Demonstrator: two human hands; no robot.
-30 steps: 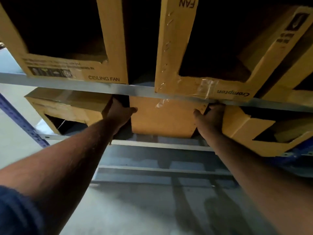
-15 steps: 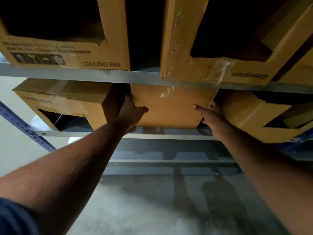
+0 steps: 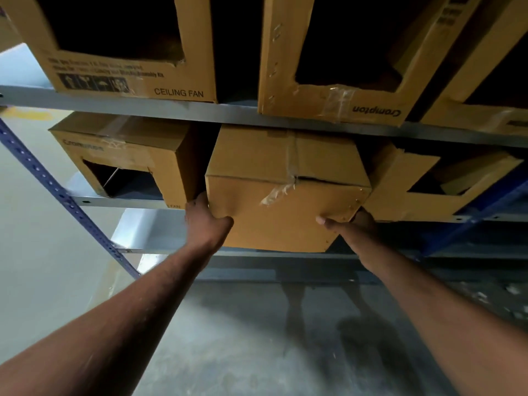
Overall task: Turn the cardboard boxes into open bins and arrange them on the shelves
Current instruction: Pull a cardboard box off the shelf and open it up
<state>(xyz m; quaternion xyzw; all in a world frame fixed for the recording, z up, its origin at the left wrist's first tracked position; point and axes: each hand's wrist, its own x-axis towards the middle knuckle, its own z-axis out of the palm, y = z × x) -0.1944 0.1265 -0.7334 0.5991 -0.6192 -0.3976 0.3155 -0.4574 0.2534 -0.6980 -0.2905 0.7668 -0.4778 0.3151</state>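
A closed, taped cardboard box (image 3: 285,195) sticks out from the middle of the lower shelf, between two cut-open bins. My left hand (image 3: 204,221) grips its lower left corner and my right hand (image 3: 353,224) grips its lower right corner. The box's front face overhangs the shelf edge toward me. A cut-open bin (image 3: 125,158) stands to its left and another cut-open bin (image 3: 423,184) to its right. On the upper shelf stand a bin marked CEILING FAN (image 3: 120,70) and a bin marked Crompton (image 3: 337,98).
A grey metal shelf beam (image 3: 200,110) crosses the view above the held box. A blue perforated upright (image 3: 57,192) runs down at the left. Lower grey shelf rails (image 3: 285,267) lie beneath, with grey concrete floor (image 3: 257,338) below my arms.
The closed box has come forward out of the shelf toward me, its top now showing. Both hands have shifted from its sides to its lower front corners.
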